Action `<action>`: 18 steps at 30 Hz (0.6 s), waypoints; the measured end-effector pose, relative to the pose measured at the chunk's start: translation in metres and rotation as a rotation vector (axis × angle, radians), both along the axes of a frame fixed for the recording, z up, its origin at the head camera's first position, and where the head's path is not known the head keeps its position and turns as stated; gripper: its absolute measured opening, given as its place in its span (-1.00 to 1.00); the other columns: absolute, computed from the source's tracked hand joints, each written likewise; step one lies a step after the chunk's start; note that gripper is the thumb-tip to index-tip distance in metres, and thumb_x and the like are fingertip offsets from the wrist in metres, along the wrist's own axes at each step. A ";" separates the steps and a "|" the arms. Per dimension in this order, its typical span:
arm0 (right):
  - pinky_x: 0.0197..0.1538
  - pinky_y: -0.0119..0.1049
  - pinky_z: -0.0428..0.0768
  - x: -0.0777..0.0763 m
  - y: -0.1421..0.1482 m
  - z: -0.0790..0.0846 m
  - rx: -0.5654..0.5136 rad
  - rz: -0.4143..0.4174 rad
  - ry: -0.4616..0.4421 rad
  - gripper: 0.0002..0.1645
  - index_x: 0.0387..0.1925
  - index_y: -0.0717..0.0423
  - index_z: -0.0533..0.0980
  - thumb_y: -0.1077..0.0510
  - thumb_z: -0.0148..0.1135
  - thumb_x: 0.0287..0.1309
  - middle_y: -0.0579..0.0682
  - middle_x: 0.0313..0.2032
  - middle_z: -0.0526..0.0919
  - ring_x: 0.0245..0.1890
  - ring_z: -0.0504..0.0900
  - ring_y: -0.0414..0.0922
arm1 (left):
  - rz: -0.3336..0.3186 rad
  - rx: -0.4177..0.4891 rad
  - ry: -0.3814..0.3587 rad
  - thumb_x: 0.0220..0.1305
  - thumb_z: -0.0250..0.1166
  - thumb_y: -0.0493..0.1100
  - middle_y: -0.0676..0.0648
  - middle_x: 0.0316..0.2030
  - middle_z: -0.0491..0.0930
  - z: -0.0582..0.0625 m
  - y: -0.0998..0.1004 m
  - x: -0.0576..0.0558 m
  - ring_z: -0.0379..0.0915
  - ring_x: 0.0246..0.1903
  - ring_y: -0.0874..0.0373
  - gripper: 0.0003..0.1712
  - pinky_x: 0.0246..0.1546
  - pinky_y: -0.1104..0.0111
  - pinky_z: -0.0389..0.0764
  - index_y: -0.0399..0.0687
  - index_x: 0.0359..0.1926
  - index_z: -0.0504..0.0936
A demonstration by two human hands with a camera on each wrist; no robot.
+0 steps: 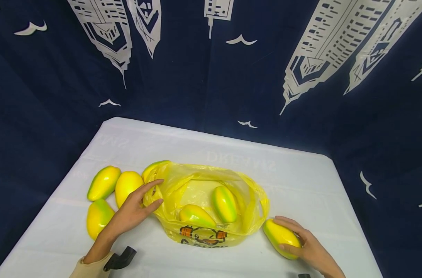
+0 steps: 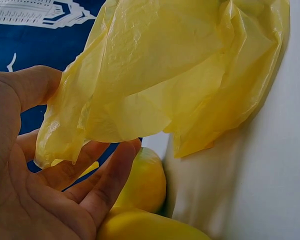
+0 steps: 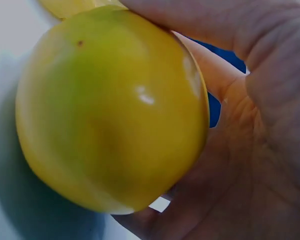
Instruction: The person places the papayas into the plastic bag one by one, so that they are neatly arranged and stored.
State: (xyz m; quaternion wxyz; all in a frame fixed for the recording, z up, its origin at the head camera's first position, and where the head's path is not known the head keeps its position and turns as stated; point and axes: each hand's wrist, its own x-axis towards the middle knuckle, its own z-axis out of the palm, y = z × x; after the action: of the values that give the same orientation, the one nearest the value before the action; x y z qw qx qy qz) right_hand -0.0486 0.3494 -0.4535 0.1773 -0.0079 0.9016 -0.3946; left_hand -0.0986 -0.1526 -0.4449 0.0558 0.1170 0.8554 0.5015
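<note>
A yellow plastic bag (image 1: 207,237) with a printed cartoon face stands with its mouth spread wide. Two yellow-green mangoes lie inside: one tilted mango (image 1: 224,204) and one mango (image 1: 197,216) by the near wall. At the bag's left edge my left hand (image 1: 136,210) holds the loose handle film (image 2: 65,120), thumb on one side and fingers on the other. My right hand (image 1: 306,245) grips another mango (image 1: 282,238) just right of the bag, thumb on the near side and fingers over the far side. In the right wrist view this mango (image 3: 110,110) hides some fingertips.
Left of the bag lie several mangoes: one at the back (image 1: 104,182), one (image 1: 127,187) beside it, one (image 1: 99,220) nearer, and one (image 1: 154,168) partly behind the bag. A white cloth (image 1: 301,181) covers the table. Dark blue printed fabric (image 1: 197,85) hangs around it.
</note>
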 end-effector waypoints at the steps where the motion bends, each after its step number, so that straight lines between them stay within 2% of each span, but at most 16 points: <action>1: 0.35 0.34 0.29 0.000 0.000 0.000 0.007 -0.003 -0.012 -0.15 0.33 -0.29 0.45 -0.12 0.54 -0.05 0.00 0.42 0.39 0.31 0.33 -0.31 | 0.001 0.000 0.001 0.38 0.30 -0.09 -0.19 0.45 0.29 0.000 0.000 0.000 0.19 0.43 -0.16 -0.35 0.38 -0.20 0.25 0.01 0.43 0.35; 4: 0.34 0.28 0.34 -0.001 -0.001 -0.001 0.022 0.000 -0.021 -0.14 0.34 -0.28 0.45 -0.13 0.55 -0.05 0.00 0.40 0.41 0.30 0.38 -0.17 | 0.003 -0.003 0.004 0.38 0.30 -0.09 -0.19 0.44 0.29 0.000 0.000 0.000 0.20 0.43 -0.16 -0.35 0.37 -0.20 0.26 0.00 0.43 0.35; 9: 0.34 0.29 0.33 -0.002 -0.002 -0.002 0.011 0.013 0.004 -0.22 0.30 -0.30 0.48 -0.11 0.53 -0.02 -0.04 0.36 0.47 0.25 0.38 -0.34 | 0.005 -0.002 0.011 0.38 0.30 -0.07 -0.19 0.44 0.30 -0.001 -0.001 0.000 0.20 0.42 -0.17 -0.35 0.37 -0.21 0.26 0.00 0.43 0.35; 13: 0.35 0.30 0.32 -0.001 -0.002 -0.003 0.005 0.008 0.008 -0.27 0.27 -0.31 0.50 -0.12 0.51 0.02 -0.06 0.35 0.48 0.26 0.36 -0.39 | 0.005 -0.001 0.013 0.38 0.30 -0.07 -0.19 0.44 0.30 -0.001 -0.001 0.001 0.19 0.43 -0.17 -0.35 0.37 -0.21 0.25 0.01 0.43 0.35; 15: 0.36 0.30 0.32 -0.001 -0.002 -0.003 0.004 0.007 0.009 -0.29 0.27 -0.32 0.50 -0.12 0.49 0.04 -0.07 0.35 0.48 0.27 0.37 -0.37 | 0.004 -0.001 0.013 0.38 0.30 -0.07 -0.19 0.44 0.30 -0.001 -0.001 0.001 0.19 0.43 -0.17 -0.35 0.37 -0.21 0.25 0.00 0.43 0.35; 18: 0.36 0.27 0.33 0.000 -0.002 -0.003 0.012 0.000 0.019 -0.31 0.28 -0.33 0.49 -0.13 0.47 0.08 -0.10 0.35 0.48 0.32 0.39 -0.24 | 0.002 -0.003 0.013 0.38 0.31 -0.08 -0.19 0.44 0.30 0.000 -0.001 0.000 0.19 0.43 -0.17 -0.35 0.37 -0.21 0.25 0.00 0.43 0.35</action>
State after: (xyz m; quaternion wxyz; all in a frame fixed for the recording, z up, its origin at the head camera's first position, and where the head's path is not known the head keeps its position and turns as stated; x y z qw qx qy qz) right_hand -0.0491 0.3479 -0.4561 0.1690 -0.0107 0.9055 -0.3890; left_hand -0.0982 -0.1538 -0.4454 0.0500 0.1192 0.8566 0.4995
